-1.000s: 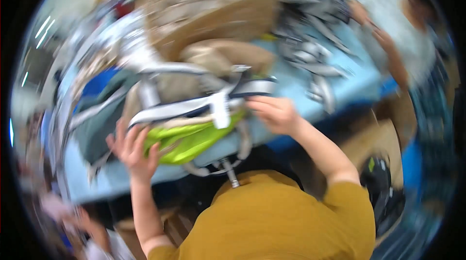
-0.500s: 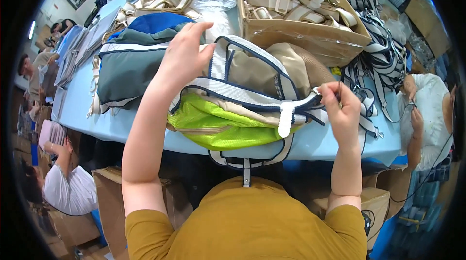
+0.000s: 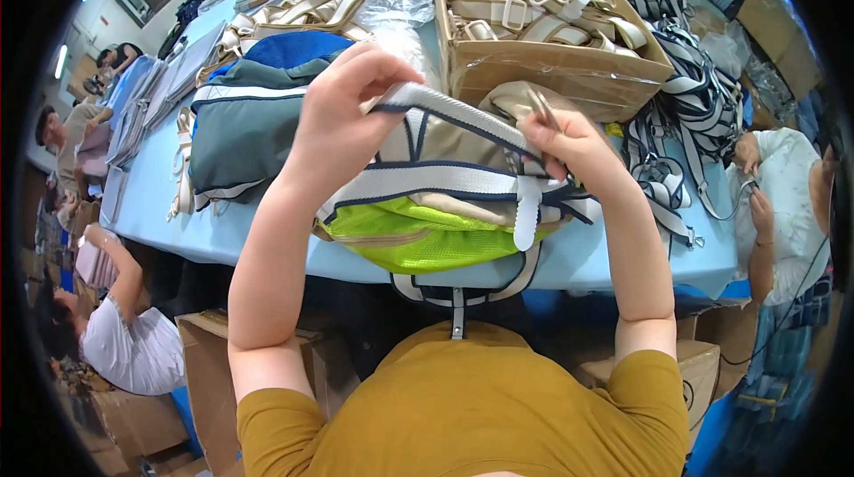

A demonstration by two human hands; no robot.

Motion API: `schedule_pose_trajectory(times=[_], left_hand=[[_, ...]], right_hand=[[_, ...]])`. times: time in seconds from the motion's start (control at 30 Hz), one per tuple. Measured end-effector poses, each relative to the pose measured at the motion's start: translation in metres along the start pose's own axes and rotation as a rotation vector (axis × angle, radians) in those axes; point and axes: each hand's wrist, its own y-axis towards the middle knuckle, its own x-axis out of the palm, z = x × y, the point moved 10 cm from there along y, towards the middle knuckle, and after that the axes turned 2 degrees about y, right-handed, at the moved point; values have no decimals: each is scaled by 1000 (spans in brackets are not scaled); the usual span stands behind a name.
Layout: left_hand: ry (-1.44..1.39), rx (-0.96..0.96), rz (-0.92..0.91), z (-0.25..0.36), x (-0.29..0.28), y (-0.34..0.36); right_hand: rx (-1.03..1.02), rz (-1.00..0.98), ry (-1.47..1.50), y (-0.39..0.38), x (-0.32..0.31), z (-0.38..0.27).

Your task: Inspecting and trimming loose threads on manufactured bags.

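A beige and lime-green bag (image 3: 400, 241) with white, navy-edged webbing lies before me on the table. My left hand (image 3: 351, 108) is closed on its webbing handle (image 3: 454, 112), holding the loop raised above the bag. At the handle's right end is my right hand (image 3: 569, 143), closed around slim metal thread snips (image 3: 540, 108) that point up. Its fingertips are against or very close to the webbing; which one is hidden. A white tab (image 3: 527, 214) hangs at the bag's right front. Another carry strap (image 3: 458, 299) droops over the table's near edge.
A grey and blue bag (image 3: 240, 134) lies left of my left forearm. Behind the work stands a cardboard box (image 3: 551, 76) of beige straps. Navy-and-white straps (image 3: 689, 94) are heaped at the right. Co-workers sit at the left and the right (image 3: 783, 210).
My left hand has taken hold of the handle and lifted it. My right hand has moved left and up to the handle's right end, with the snips now showing clearly.
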Motion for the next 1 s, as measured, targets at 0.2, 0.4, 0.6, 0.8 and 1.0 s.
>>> schedule_pose_trajectory(times=[0.2, 0.4, 0.6, 0.8, 1.0], left_hand=[[-319, -431, -177, -34, 15, -58], [-163, -465, -178, -45, 10, -68], [511, 99, -32, 29, 12, -46], [518, -37, -151, 6, 30, -46], [-277, -630, -270, -53, 33, -56]], right_hand=[[-82, 68, 182, -16, -7, -32], [-31, 28, 235, -17, 0, -15], [43, 41, 430, -12, -9, 2], [136, -43, 506, -5, 1, 13], [-462, 393, -359, -44, -9, -44]])
